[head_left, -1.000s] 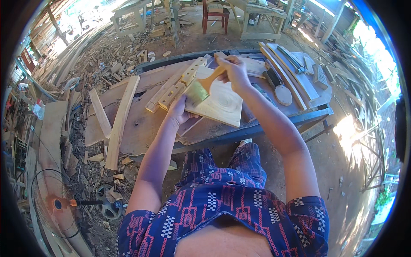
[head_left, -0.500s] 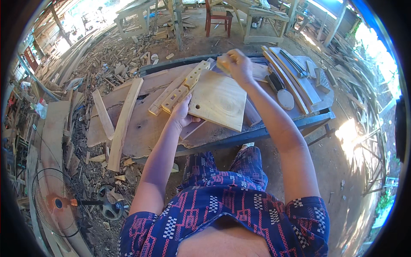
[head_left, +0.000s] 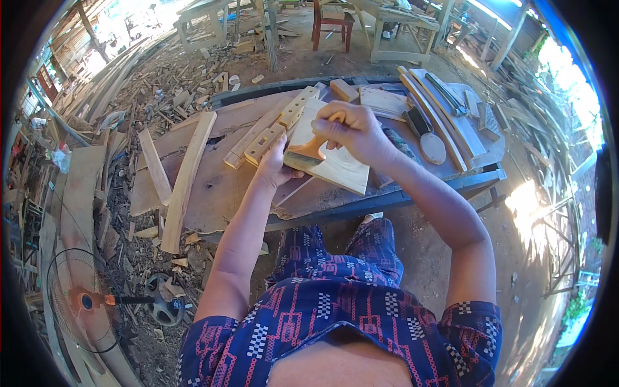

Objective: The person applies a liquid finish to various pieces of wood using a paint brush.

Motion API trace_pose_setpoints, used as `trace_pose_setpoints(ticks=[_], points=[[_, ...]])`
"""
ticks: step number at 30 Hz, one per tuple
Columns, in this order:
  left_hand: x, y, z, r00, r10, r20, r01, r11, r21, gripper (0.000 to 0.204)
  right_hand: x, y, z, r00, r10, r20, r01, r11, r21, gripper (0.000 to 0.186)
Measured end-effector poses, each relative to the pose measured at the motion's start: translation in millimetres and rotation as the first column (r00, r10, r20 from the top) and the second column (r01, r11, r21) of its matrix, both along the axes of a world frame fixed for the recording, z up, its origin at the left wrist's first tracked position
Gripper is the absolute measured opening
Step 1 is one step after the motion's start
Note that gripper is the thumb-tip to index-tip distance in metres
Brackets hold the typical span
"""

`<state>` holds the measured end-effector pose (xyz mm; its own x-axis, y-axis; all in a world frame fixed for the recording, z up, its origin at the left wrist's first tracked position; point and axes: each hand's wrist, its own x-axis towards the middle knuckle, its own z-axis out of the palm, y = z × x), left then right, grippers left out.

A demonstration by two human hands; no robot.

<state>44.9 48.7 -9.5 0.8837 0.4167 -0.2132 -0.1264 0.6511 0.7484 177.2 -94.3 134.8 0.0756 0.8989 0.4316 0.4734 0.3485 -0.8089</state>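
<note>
My left hand [head_left: 276, 169] grips the left edge of a pale square wooden board [head_left: 351, 173], thumb uppermost and fingers underneath. My right hand [head_left: 353, 131] is closed around the handle of a wide wooden brush [head_left: 308, 151]. The brush's dark lower edge lies against the board's face, close to my left thumb. Beneath the brush, part of the board is hidden. Just beyond my left hand lies a yellowish wooden piece with a row of holes [head_left: 298, 108].
A low bench [head_left: 196, 184] carries the work. On it are a small wood block [head_left: 343, 90], a dark brush with an oval end [head_left: 431, 147] and long strips [head_left: 187, 187]. A fan [head_left: 84, 300] stands at lower left; a red chair [head_left: 332, 32] is beyond the bench.
My right hand has come nearer and down from the bench's far side, bringing the brush onto the board. The small wood block now shows where that hand was. My left hand keeps its grip.
</note>
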Motion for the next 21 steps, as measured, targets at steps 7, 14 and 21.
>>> trace_pose_setpoints(ticks=[7, 14, 21], points=[[3.1, 7.7, -12.8, 0.994, 0.103, -0.033, -0.106, 0.989, -0.101, 0.051, 41.6, 19.0, -25.4, 0.852, -0.220, -0.475, 0.096, 0.958, -0.271, 0.023], [6.0, 5.4, -12.8, 0.980, 0.166, -0.107, -0.166, 0.986, 0.008, 0.041, 128.7, 22.6, -46.7, 0.770, -0.539, -0.342, 0.533, 0.838, -0.121, 0.022], [2.3, 3.8, -9.4, 0.979, 0.176, -0.101, -0.174, 0.984, 0.027, 0.041, 147.3, 7.0, -51.0, 0.567, -0.755, 0.330, 0.708, 0.651, 0.274, 0.020]])
